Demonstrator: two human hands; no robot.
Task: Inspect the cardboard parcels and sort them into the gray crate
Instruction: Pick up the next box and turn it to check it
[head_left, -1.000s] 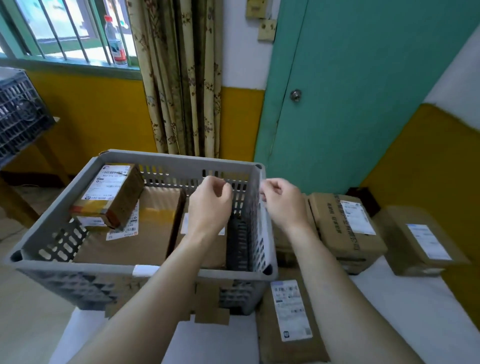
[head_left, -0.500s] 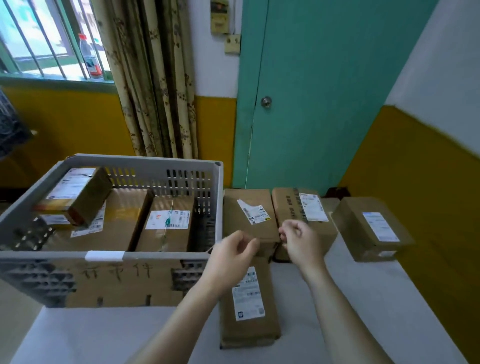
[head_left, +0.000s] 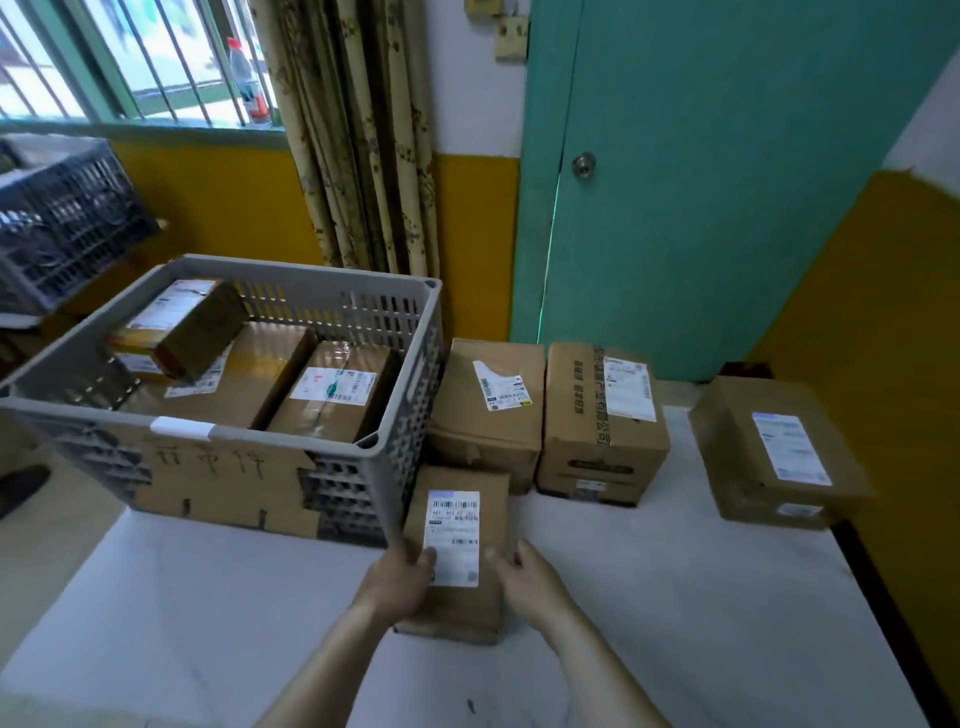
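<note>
A flat cardboard parcel (head_left: 464, 603) with a white label lies on the white table (head_left: 675, 597), right beside the gray crate (head_left: 291, 443). My left hand (head_left: 397, 579) grips its left edge, thumb on the label. My right hand (head_left: 530, 577) grips its right edge. Inside the crate are three parcels: a small tilted one (head_left: 182, 327) and two larger ones (head_left: 254, 379) (head_left: 337, 400). Behind the held parcel stand two boxes (head_left: 488, 410) (head_left: 602, 421), and a third (head_left: 779, 447) sits at the far right.
A cardboard sheet with handwriting covers the crate's front wall. A dark crate (head_left: 62, 228) stands at the far left. Behind are a curtain (head_left: 363, 130), a teal door (head_left: 727, 182) and a bottle (head_left: 249, 83) on the window sill. A yellow wall borders the table's right edge.
Both hands came back from over the crate, moved down and toward me, and now hold the flat labelled parcel. The view swung right and lower.
</note>
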